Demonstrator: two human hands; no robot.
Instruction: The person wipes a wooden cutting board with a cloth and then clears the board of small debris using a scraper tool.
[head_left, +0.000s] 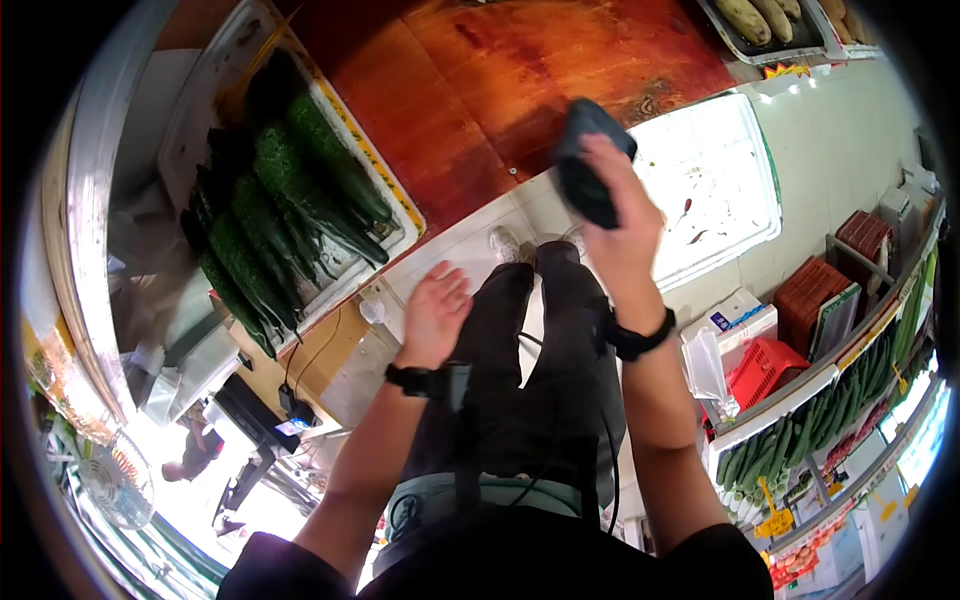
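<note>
My right hand (630, 214) is shut on a dark object (585, 180), blurred, whose exact kind I cannot tell. It is held up by the front edge of a reddish-brown wooden tabletop (450, 97), close to a white foam tray (705, 180) with small red and dark scraps in it. My left hand (437, 311) is in the air above the floor, fingers apart, holding nothing. To its left, a white foam box (409, 229) holds several long green cucumbers (300, 172), laid side by side. Each wrist wears a black band.
Tubers (742, 19) lie in a tray at the top right. A red plastic basket (761, 371), brown crates (814, 296) and a white box (731, 319) stand at right, beside shelves of green vegetables (832, 412). A fan (116, 480) and a distant person (196, 450) appear lower left.
</note>
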